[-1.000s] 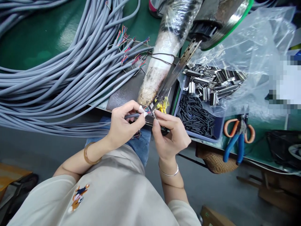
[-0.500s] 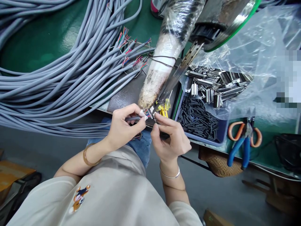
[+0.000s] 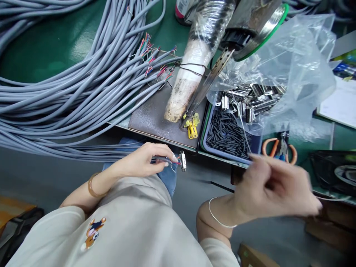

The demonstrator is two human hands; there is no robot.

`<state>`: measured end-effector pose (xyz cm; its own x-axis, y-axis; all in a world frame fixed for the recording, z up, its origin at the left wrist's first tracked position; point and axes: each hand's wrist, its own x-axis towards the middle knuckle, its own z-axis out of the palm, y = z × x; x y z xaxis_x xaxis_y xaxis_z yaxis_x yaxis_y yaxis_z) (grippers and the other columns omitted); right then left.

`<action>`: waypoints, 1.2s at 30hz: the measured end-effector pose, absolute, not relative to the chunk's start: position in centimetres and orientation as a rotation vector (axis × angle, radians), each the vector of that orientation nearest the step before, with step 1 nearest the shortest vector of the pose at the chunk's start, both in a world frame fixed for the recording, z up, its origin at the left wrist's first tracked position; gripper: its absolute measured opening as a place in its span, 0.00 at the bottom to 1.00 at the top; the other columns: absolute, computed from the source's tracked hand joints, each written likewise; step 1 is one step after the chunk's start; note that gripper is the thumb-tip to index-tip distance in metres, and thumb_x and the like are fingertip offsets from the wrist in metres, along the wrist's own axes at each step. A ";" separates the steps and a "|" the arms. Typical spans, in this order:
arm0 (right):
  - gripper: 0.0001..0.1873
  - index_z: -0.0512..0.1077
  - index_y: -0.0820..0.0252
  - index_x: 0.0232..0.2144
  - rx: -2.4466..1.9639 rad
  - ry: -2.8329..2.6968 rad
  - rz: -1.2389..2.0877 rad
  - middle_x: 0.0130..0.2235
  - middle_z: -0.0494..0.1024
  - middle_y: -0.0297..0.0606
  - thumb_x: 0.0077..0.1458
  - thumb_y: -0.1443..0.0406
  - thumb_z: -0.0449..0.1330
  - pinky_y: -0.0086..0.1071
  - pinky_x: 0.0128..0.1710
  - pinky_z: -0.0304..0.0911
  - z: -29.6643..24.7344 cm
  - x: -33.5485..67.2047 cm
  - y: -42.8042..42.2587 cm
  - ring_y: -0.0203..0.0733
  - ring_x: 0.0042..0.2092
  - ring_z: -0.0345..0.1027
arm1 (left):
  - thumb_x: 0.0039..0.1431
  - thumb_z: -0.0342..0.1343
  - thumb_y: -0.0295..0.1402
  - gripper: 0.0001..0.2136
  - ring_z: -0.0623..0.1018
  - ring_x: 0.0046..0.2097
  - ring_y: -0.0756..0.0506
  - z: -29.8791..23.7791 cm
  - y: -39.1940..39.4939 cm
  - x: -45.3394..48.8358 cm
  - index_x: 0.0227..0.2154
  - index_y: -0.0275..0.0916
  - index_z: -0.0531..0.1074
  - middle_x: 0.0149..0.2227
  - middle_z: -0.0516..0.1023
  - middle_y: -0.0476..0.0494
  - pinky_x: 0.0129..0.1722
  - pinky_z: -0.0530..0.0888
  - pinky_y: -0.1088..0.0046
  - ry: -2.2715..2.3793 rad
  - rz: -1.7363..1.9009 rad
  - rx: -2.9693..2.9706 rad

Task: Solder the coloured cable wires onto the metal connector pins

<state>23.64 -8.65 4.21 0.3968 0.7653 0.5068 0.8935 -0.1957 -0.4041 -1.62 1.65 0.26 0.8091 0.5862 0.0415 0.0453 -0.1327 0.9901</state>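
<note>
My left hand (image 3: 146, 159) is closed on the end of a grey cable (image 3: 159, 158), over the front edge of the bench. Thin coloured wires run from that cable into a metal multi-pin connector (image 3: 182, 161), which sticks out past the fingertips. Off to the right, my right hand (image 3: 274, 185) is raised and slightly blurred. Its thumb and finger pinch a thin silvery solder wire (image 3: 245, 134) that stretches up toward the green-rimmed spool (image 3: 268, 29). A soldering iron (image 3: 204, 83) slants down, its tip near yellow plastic pieces (image 3: 191, 129).
Many grey cables (image 3: 69, 96) with stripped, coloured ends cover the left side. A film-wrapped tube (image 3: 185, 81) stands by the iron. A blue tray (image 3: 204, 146) holds short black sleeves (image 3: 226, 133); metal connectors (image 3: 254, 98) lie above it in a plastic bag (image 3: 303, 66). Orange-handled pliers (image 3: 269, 146) lie right.
My right hand has moved away from the connector, far to the right, with the solder wire. My left hand has lowered the cable and connector away from the iron's tip.
</note>
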 end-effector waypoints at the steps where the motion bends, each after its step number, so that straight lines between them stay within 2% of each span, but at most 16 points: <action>1: 0.11 0.81 0.50 0.32 -1.988 -1.382 -0.343 0.23 0.77 0.33 0.63 0.57 0.60 0.36 0.25 0.57 4.0 24.2 -7.7 0.41 0.22 0.65 | 0.63 0.57 0.22 0.11 0.82 0.39 0.47 0.1 1.6 -1.8 0.43 0.34 0.83 0.41 0.85 0.38 0.37 0.75 0.74 0.475 0.496 1.685; 2: 0.10 0.80 0.53 0.31 -2.008 -1.481 -0.316 0.26 0.79 0.35 0.61 0.58 0.63 0.36 0.27 0.58 3.8 24.8 -6.7 0.41 0.25 0.68 | 0.65 0.57 0.23 0.11 0.83 0.39 0.48 0.1 1.6 -1.9 0.44 0.35 0.83 0.40 0.86 0.38 0.39 0.76 0.74 0.454 0.502 1.708; 4: 0.12 0.80 0.57 0.30 -2.092 -1.595 -0.262 0.29 0.81 0.38 0.62 0.59 0.61 0.36 0.32 0.59 3.2 26.0 -4.7 0.41 0.27 0.68 | 0.67 0.58 0.26 0.09 0.83 0.37 0.48 0.6 1.5 -1.9 0.43 0.35 0.84 0.38 0.86 0.39 0.39 0.76 0.74 0.413 0.539 1.729; 8: 0.02 0.80 0.59 0.33 -2.257 -1.653 -0.056 0.35 0.83 0.41 0.57 0.67 0.66 0.34 0.37 0.57 2.9 27.7 -1.9 0.39 0.31 0.66 | 0.66 0.59 0.26 0.09 0.85 0.39 0.45 3.1 1.4 -1.6 0.40 0.36 0.85 0.39 0.88 0.36 0.40 0.78 0.73 0.194 0.519 1.608; 10: 0.01 0.80 0.59 0.32 -2.334 -1.663 0.060 0.36 0.83 0.40 0.55 0.69 0.69 0.34 0.38 0.56 3.4 28.0 -1.2 0.37 0.31 0.64 | 0.64 0.61 0.27 0.07 0.84 0.34 0.46 4.3 1.3 -1.7 0.38 0.39 0.86 0.38 0.88 0.37 0.34 0.77 0.73 0.060 0.385 1.466; 12: 0.04 0.79 0.59 0.31 -2.386 -1.655 0.183 0.35 0.83 0.39 0.55 0.70 0.70 0.34 0.38 0.55 4.0 28.1 -0.7 0.35 0.29 0.63 | 0.60 0.66 0.29 0.04 0.78 0.26 0.49 4.8 1.2 -1.8 0.35 0.39 0.86 0.35 0.88 0.38 0.25 0.71 0.74 0.083 0.342 1.327; 15: 0.05 0.78 0.58 0.30 -2.405 -1.626 0.374 0.35 0.83 0.38 0.55 0.68 0.71 0.35 0.37 0.55 4.8 28.4 -0.4 0.33 0.27 0.63 | 0.57 0.70 0.32 0.06 0.67 0.19 0.56 3.5 0.7 -1.5 0.34 0.35 0.84 0.28 0.84 0.41 0.18 0.60 0.77 0.379 0.423 1.036; 18: 0.06 0.78 0.58 0.29 -2.376 -1.611 0.407 0.33 0.82 0.36 0.54 0.67 0.72 0.35 0.35 0.55 4.9 28.7 -0.1 0.31 0.26 0.61 | 0.53 0.72 0.35 0.12 0.62 0.17 0.59 1.2 0.5 -0.7 0.36 0.34 0.80 0.27 0.82 0.47 0.15 0.55 0.81 0.551 0.559 0.776; 22: 0.07 0.77 0.59 0.26 -2.341 -1.587 0.385 0.25 0.75 0.30 0.51 0.69 0.72 0.35 0.33 0.53 4.3 28.9 -0.4 0.31 0.24 0.58 | 0.50 0.72 0.34 0.15 0.63 0.16 0.60 -0.4 0.5 0.1 0.36 0.35 0.75 0.24 0.80 0.51 0.15 0.57 0.83 0.675 0.671 0.706; 24: 0.07 0.76 0.58 0.27 -2.316 -1.487 0.255 0.22 0.72 0.29 0.52 0.69 0.71 0.35 0.32 0.53 4.1 28.6 -1.2 0.31 0.23 0.58 | 0.48 0.72 0.32 0.15 0.64 0.16 0.59 -0.3 0.6 0.3 0.35 0.34 0.73 0.23 0.79 0.51 0.16 0.58 0.83 0.719 0.693 0.718; 28: 0.03 0.75 0.58 0.30 -1.934 -1.178 -0.008 0.28 0.77 0.35 0.55 0.68 0.65 0.32 0.29 0.57 4.5 25.9 -3.8 0.34 0.28 0.69 | 0.45 0.72 0.30 0.14 0.65 0.17 0.59 0.2 0.8 0.7 0.30 0.35 0.71 0.22 0.79 0.51 0.16 0.60 0.84 0.805 0.757 0.775; 29: 0.02 0.75 0.58 0.30 -1.797 -1.153 -0.002 0.29 0.77 0.35 0.55 0.68 0.65 0.31 0.29 0.58 4.6 24.9 -4.5 0.35 0.30 0.71 | 0.45 0.72 0.29 0.13 0.65 0.17 0.59 0.2 0.8 0.8 0.29 0.35 0.71 0.21 0.78 0.51 0.16 0.60 0.84 0.817 0.791 0.797; 31: 0.01 0.78 0.57 0.31 -1.686 -1.181 0.132 0.29 0.76 0.33 0.54 0.67 0.67 0.29 0.25 0.55 4.6 22.5 -5.9 0.34 0.28 0.67 | 0.46 0.71 0.27 0.12 0.66 0.18 0.59 0.3 0.7 1.1 0.28 0.36 0.71 0.21 0.78 0.52 0.16 0.60 0.84 0.831 0.867 0.845; 33: 0.02 0.80 0.55 0.33 -1.650 -1.273 0.378 0.34 0.79 0.35 0.57 0.64 0.67 0.29 0.22 0.52 4.2 20.3 -6.7 0.32 0.27 0.63 | 0.47 0.69 0.26 0.11 0.66 0.18 0.59 0.3 0.7 1.2 0.28 0.36 0.71 0.21 0.78 0.53 0.17 0.60 0.84 0.842 0.912 0.891; 36: 0.03 0.81 0.54 0.35 -1.616 -1.283 0.503 0.35 0.80 0.35 0.61 0.65 0.65 0.29 0.22 0.51 2.9 18.1 -6.8 0.31 0.27 0.61 | 0.48 0.68 0.26 0.10 0.66 0.18 0.59 0.4 0.7 1.3 0.28 0.37 0.71 0.22 0.77 0.53 0.16 0.60 0.84 0.859 0.919 0.941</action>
<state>18.13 -6.84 2.93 0.3574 0.9028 0.2393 0.4996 0.0316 -0.8657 1.29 0.70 0.39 0.3587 0.9125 -0.1968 -0.2573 0.2993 0.9188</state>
